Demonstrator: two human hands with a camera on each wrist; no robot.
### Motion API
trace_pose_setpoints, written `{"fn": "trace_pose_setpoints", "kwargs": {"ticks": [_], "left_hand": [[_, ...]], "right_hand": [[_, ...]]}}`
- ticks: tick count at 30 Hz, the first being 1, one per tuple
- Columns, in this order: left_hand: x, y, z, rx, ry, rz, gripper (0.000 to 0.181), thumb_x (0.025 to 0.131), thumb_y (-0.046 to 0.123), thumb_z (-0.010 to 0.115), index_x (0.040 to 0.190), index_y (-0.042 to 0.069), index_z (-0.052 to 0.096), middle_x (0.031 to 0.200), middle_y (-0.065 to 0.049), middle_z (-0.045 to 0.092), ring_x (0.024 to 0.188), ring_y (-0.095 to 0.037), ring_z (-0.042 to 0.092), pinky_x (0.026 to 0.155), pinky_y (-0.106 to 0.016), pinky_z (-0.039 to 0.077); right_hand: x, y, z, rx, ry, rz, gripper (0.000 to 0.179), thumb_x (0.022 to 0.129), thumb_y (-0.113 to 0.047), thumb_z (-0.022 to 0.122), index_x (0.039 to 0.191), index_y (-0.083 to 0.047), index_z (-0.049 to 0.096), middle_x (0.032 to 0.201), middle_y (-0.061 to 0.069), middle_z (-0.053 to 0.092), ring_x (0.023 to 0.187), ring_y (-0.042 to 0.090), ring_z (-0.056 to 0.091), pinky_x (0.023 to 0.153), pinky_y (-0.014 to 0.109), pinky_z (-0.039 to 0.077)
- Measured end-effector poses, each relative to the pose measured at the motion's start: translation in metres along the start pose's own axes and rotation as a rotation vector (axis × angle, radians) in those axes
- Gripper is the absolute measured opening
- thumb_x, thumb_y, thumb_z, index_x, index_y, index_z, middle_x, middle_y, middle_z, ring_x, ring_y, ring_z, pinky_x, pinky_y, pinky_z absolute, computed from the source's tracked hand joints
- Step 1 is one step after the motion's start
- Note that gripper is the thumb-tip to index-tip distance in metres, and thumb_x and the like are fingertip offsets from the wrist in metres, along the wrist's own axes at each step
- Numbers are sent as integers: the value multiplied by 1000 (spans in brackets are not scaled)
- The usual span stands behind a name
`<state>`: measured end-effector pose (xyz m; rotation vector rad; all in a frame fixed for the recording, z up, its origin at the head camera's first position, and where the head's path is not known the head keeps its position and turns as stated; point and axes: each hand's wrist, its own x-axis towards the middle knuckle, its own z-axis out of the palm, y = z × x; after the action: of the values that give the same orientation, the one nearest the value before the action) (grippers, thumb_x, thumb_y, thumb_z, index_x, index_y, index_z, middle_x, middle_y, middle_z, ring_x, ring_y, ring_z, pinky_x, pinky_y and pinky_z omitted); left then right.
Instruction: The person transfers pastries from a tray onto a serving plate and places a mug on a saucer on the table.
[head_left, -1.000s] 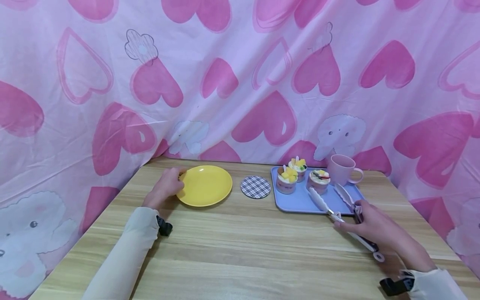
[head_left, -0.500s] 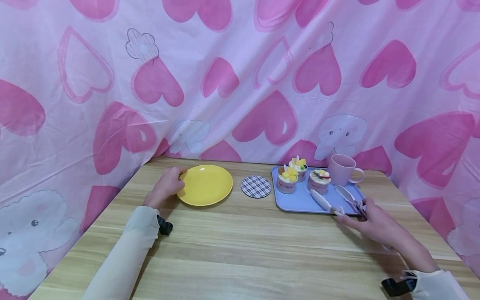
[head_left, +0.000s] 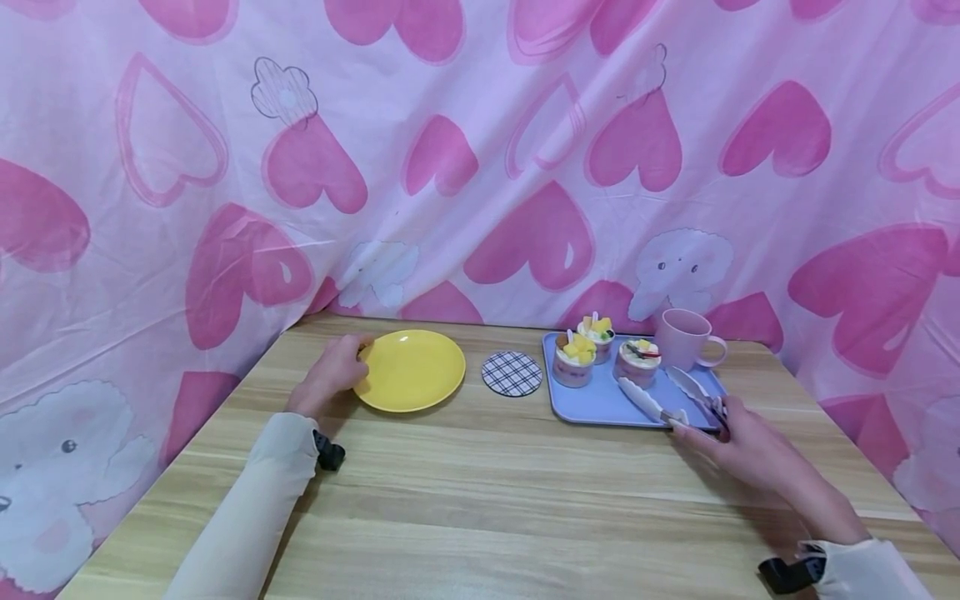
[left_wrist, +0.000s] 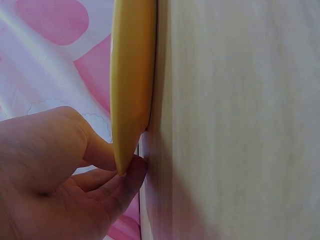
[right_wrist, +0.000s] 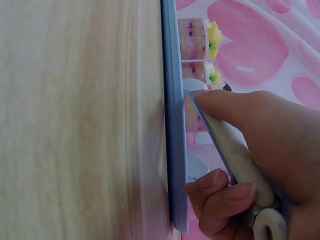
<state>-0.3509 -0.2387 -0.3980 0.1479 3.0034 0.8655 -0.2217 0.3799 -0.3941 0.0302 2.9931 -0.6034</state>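
On the left of the table, my left hand pinches the near-left rim of a round yellow plate. The left wrist view puts the thumb over the plate's rim and fingertips beneath it. My right hand grips a pair of tongs with pale tips, their two arms spread apart over a blue tray. One tip lies near a small dessert cup topped with cream and fruit. In the right wrist view, thumb and curled fingers hold the tongs' handle beside the tray's edge.
Two more fruit-topped dessert cups, a front one and a back one, stand on the tray's left. A pink mug is at its back right. Between plate and tray lies a checked round coaster. A heart-patterned cloth hangs behind the table.
My right hand has shifted its hold on the tongs and tilted them, so the handle ends that stuck out below the hand are now hidden. The left hand and plate stay put.
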Motion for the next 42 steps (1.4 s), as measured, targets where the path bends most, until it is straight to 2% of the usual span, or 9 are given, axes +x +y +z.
{"fn": "trace_pose_setpoints", "kwargs": {"ticks": [6,9,11,13,16,26,32,38,42], "left_hand": [[-2,2,-1,-24,-19,-31,65,95,-6,55,160,-6,46,156,-31,53,124,-40,55,108,-50,53],[-3,2,-1,-23,-16,-29,64,96,-6,54,159,-6,46,155,-31,54,123,-40,56,108,-50,53],[-2,2,-1,-13,-11,-19,64,95,-6,54,159,-6,47,154,-31,55,123,-40,56,109,-50,52],[-2,2,-1,0,-8,-8,63,95,-5,54,158,-7,48,153,-31,56,122,-40,56,110,-52,51],[-2,2,-2,5,-11,-3,64,94,-4,55,158,-7,48,153,-31,57,121,-40,56,109,-52,52],[-1,1,-1,-14,-23,-19,64,95,-5,55,159,-6,46,154,-31,55,121,-40,56,108,-50,53],[-2,1,-1,-29,-26,-33,64,96,-5,55,160,-5,46,154,-31,55,121,-40,57,105,-47,54],[0,0,-1,2,-15,-13,63,95,-4,55,157,-6,48,151,-31,57,120,-40,56,105,-49,52],[-1,0,-1,14,-10,0,63,94,-4,55,157,-7,49,150,-31,58,120,-40,56,106,-50,51]], "right_hand": [[4,-1,-1,6,16,55,138,86,-87,64,157,24,23,145,51,44,114,52,59,96,68,57],[5,-1,0,10,39,63,138,84,-87,67,155,24,28,136,47,52,105,45,60,82,53,61],[5,-1,1,23,54,64,136,83,-87,68,154,24,30,124,42,57,99,40,60,73,43,58],[5,-1,2,37,74,62,131,83,-85,69,149,23,35,107,31,59,92,33,59,64,34,49],[5,-1,3,57,95,63,125,83,-85,70,143,21,39,93,18,54,86,27,58,57,31,43],[5,-2,8,70,140,39,113,85,-81,72,135,16,47,88,13,53,80,24,57,54,30,39],[6,0,8,80,122,23,109,89,-76,72,137,17,44,91,15,55,81,24,58,55,29,43],[8,0,10,73,115,5,106,92,-73,71,137,18,44,89,13,52,82,24,56,56,29,41],[9,-1,9,75,117,3,105,93,-72,69,139,18,44,94,16,55,87,27,57,59,30,41]]}}
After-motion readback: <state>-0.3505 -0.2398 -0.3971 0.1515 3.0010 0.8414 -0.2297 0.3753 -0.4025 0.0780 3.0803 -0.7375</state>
